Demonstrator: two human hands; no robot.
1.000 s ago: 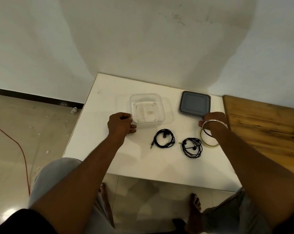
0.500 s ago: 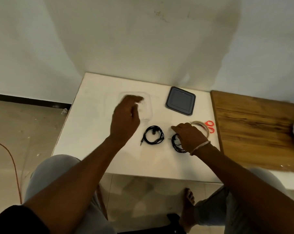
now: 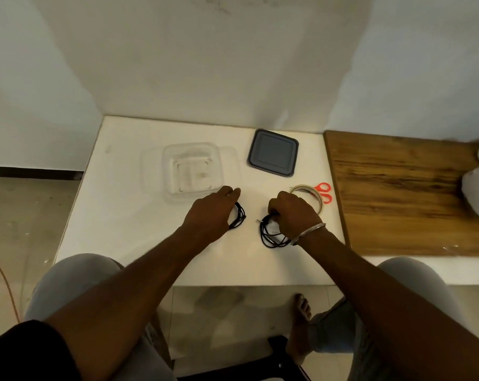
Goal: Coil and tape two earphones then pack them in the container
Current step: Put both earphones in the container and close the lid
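Right hand (image 3: 293,213) pinches the right earphone (image 3: 271,239); left hand (image 3: 213,213) lies straight-fingered over the left earphone (image 3: 239,218). Light, limp loops probably spring loose: pinch across the bundle.

left earphone (image 3: 240,216) mostly under left hand (image 3: 209,213), right earphone (image 3: 268,235) partly under right hand (image 3: 293,213)

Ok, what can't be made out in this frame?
Head view:
Left black coiled earphone: mostly under the left hand; contact unclear.
Right black earphone coil: top covered by the right hand.
Red-handled scissors: blades obscured by the clear tape roll.
White object: cut by right edge.
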